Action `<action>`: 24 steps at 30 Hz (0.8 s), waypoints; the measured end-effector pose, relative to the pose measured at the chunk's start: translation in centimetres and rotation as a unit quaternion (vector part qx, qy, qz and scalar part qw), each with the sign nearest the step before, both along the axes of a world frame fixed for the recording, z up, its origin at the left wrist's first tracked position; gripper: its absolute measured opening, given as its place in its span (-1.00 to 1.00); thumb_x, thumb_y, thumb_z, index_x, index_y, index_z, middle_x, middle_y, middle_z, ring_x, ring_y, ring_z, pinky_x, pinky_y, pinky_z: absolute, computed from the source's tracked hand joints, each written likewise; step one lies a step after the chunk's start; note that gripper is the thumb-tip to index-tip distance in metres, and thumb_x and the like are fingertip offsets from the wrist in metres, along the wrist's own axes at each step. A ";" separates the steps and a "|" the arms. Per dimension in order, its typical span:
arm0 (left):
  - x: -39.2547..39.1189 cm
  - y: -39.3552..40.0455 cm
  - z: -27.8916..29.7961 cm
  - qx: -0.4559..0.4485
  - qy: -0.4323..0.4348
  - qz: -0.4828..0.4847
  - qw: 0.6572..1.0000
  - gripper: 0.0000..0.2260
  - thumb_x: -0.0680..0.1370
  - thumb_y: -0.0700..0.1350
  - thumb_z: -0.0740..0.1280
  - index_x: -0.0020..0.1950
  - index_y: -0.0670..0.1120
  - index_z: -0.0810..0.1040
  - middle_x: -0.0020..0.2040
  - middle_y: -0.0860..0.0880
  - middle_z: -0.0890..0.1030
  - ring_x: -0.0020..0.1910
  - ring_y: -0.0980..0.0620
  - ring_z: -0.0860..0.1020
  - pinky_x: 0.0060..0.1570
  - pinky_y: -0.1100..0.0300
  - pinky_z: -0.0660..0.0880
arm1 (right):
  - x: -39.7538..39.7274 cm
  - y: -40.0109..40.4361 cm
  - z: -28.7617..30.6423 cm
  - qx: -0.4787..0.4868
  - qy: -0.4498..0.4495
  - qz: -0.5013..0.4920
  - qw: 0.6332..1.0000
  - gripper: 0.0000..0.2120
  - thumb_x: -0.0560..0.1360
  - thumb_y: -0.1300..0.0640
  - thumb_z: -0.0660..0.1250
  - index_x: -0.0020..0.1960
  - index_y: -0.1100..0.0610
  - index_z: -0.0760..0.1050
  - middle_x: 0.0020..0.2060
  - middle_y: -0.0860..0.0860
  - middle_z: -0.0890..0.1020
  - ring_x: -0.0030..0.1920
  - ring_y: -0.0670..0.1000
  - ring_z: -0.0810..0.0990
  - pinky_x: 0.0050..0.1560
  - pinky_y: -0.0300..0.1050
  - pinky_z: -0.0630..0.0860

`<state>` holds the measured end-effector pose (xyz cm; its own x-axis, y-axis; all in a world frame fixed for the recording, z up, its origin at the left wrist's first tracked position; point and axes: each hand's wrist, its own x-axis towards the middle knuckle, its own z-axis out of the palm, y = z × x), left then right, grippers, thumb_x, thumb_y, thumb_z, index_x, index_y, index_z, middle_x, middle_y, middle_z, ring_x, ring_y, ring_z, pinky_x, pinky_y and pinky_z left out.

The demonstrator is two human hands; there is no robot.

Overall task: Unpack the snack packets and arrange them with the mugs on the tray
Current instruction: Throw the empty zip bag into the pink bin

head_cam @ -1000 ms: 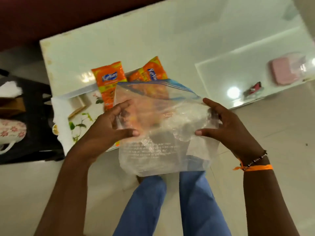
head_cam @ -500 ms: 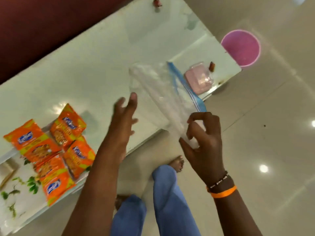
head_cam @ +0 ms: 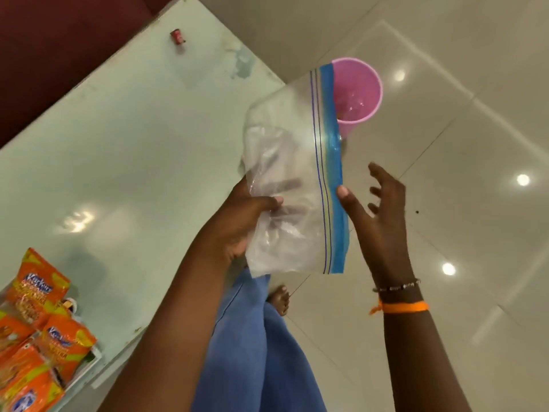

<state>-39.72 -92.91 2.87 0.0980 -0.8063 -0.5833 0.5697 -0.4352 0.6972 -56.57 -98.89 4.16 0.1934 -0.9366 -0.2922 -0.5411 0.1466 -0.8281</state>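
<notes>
An empty clear zip bag (head_cam: 285,162) with a blue seal strip hangs in the air over the table's right edge. My left hand (head_cam: 237,224) is shut on its lower left side, thumb on top. My right hand (head_cam: 383,221) is open with fingers spread, its thumb just touching the blue strip. Several orange snack packets (head_cam: 38,295) lie in a loose heap at the lower left, on a white tray (head_cam: 95,356) of which only a corner shows. No mugs are in view.
The pale green glass table (head_cam: 133,144) fills the left half, with a small red object (head_cam: 177,40) near its far edge. A pink bin (head_cam: 361,90) stands on the tiled floor behind the bag. My legs in blue jeans (head_cam: 252,352) are below.
The bag has passed from my right hand to my left, and my right hand has opened. The view has swung right, so the packets and tray now sit at the lower left corner.
</notes>
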 end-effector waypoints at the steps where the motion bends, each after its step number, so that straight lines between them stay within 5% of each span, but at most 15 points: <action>1: 0.1 -0.8 -0.2 -0.014 0.028 -0.029 0.999 -0.43 0.50 -0.42 0.13 0.40 0.08 0.28 0.12 -0.05 0.65 -0.08 -0.15 0.67 -0.12 0.05 0.62 | -0.2 -1.5 -0.6 0.123 -0.027 -0.010 0.992 -0.20 0.29 -0.27 0.35 0.41 -0.04 0.16 0.35 -0.10 0.32 0.29 -0.05 0.35 0.25 -0.06 0.34; 3: 0.3 -2.5 -0.5 -0.033 0.075 -0.083 0.993 -0.44 0.51 -0.41 0.11 0.39 0.12 0.29 0.15 -0.05 0.64 -0.03 -0.15 0.66 -0.18 0.14 0.61 | -0.6 -4.0 -1.8 0.353 -0.170 -0.005 0.920 -0.12 0.26 -0.22 0.31 0.47 0.05 0.07 0.39 0.00 0.37 0.27 -0.01 0.44 0.26 -0.02 0.39; 5: 0.2 -4.2 -1.0 -0.037 0.112 -0.121 0.986 -0.44 0.52 -0.40 0.09 0.39 0.12 0.29 0.18 -0.05 0.62 0.01 -0.16 0.64 -0.16 0.16 0.60 | -0.9 -5.9 -3.3 0.448 -0.281 0.000 0.849 -0.43 0.32 -0.10 0.24 0.27 0.11 0.40 0.07 0.01 0.65 0.04 0.00 0.63 0.09 -0.07 0.56; 6: 0.2 -5.3 -1.5 -0.030 0.126 -0.133 0.983 -0.44 0.51 -0.41 0.09 0.39 0.11 0.30 0.19 -0.06 0.62 0.01 -0.16 0.64 -0.16 0.16 0.60 | -0.9 -6.9 -4.0 0.451 -0.296 0.010 0.842 -0.60 0.34 -0.05 0.24 0.12 0.11 0.50 -0.12 -0.03 0.70 -0.08 0.00 0.65 -0.03 -0.13 0.61; 8: 0.2 -7.7 -2.7 0.012 0.126 -0.126 0.984 -0.43 0.49 -0.43 0.12 0.39 0.07 0.31 0.16 -0.07 0.63 -0.01 -0.14 0.65 -0.19 0.16 0.61 | -1.2 -9.0 -5.7 0.421 -0.285 0.009 0.861 -0.78 0.35 0.09 0.32 -0.01 0.10 0.52 -0.28 -0.06 0.68 -0.19 0.00 0.63 -0.15 -0.20 0.62; 11: 0.8 -11.5 -4.7 0.110 0.050 -0.059 0.991 -0.37 0.45 -0.47 0.16 0.41 0.04 0.29 0.22 -0.09 0.56 -0.04 0.00 0.64 -0.29 0.24 0.59 | -1.4 -12.7 -7.3 0.398 -0.285 0.011 0.872 -0.67 0.40 0.30 0.27 0.15 0.09 0.45 -0.15 -0.01 0.67 -0.20 -0.04 0.66 -0.17 -0.19 0.64; 13: 1.3 -14.2 -5.6 0.117 -0.001 -0.062 0.991 -0.33 0.43 -0.49 0.16 0.39 0.11 0.28 0.34 -0.07 0.42 0.13 -0.02 0.53 -0.24 0.26 0.57 | -1.3 -15.4 -8.1 0.396 -0.292 0.005 0.871 -0.58 0.46 0.43 0.14 0.21 0.06 0.41 -0.16 -0.03 0.70 -0.21 -0.06 0.67 -0.19 -0.20 0.65; 15: 1.3 -16.3 -6.0 0.099 -0.010 -0.072 0.992 -0.38 0.40 -0.50 0.13 0.32 0.04 0.38 0.28 -0.11 0.47 0.09 0.01 0.55 -0.19 0.29 0.57 | -0.8 -17.7 -8.6 0.398 -0.294 -0.008 0.869 -0.55 0.48 0.49 0.03 0.15 0.09 0.46 -0.19 -0.02 0.71 -0.20 -0.04 0.68 -0.13 -0.16 0.65; 19: 0.9 -21.7 -7.0 0.157 -0.037 -0.040 0.986 -0.72 0.32 -0.33 0.27 -0.05 -0.09 0.59 -0.04 -0.14 0.60 -0.10 -0.06 0.56 -0.12 0.18 0.56 | 0.4 -22.6 -9.6 0.300 -0.227 -0.069 0.924 -0.43 0.56 0.37 -0.06 -0.37 0.13 0.63 -0.45 -0.03 0.69 -0.40 -0.13 0.65 -0.39 -0.33 0.59; 21: 1.0 -24.3 -7.6 0.200 -0.043 0.018 0.979 -0.83 0.44 -0.28 0.27 -0.16 -0.04 0.59 -0.14 -0.08 0.60 -0.14 -0.07 0.56 -0.27 0.22 0.55 | 0.8 -25.4 -9.8 0.230 -0.157 -0.092 0.956 -0.34 0.60 0.17 -0.03 -0.58 0.03 0.57 -0.62 -0.20 0.60 -0.57 -0.29 0.54 -0.51 -0.50 0.45; 22: 1.1 -25.6 -7.8 0.214 -0.035 0.047 0.975 -0.82 0.49 -0.26 0.24 -0.15 -0.03 0.58 -0.13 -0.05 0.59 -0.13 -0.06 0.56 -0.31 0.22 0.55 | 1.3 -27.0 -9.5 0.213 -0.131 -0.110 0.962 -0.44 0.57 0.16 0.04 -0.52 -0.05 0.56 -0.67 -0.31 0.53 -0.59 -0.35 0.49 -0.51 -0.55 0.39; 24: 1.3 -27.9 -8.4 0.219 -0.045 0.070 0.972 -0.85 0.54 -0.21 0.20 -0.02 -0.06 0.55 -0.05 -0.03 0.56 -0.05 -0.05 0.55 -0.20 0.14 0.55 | 1.5 -30.4 -10.4 0.116 -0.104 -0.153 0.976 -0.68 0.44 0.51 0.13 -0.29 0.28 0.60 -0.65 -0.26 0.54 -0.50 -0.30 0.52 -0.40 -0.50 0.41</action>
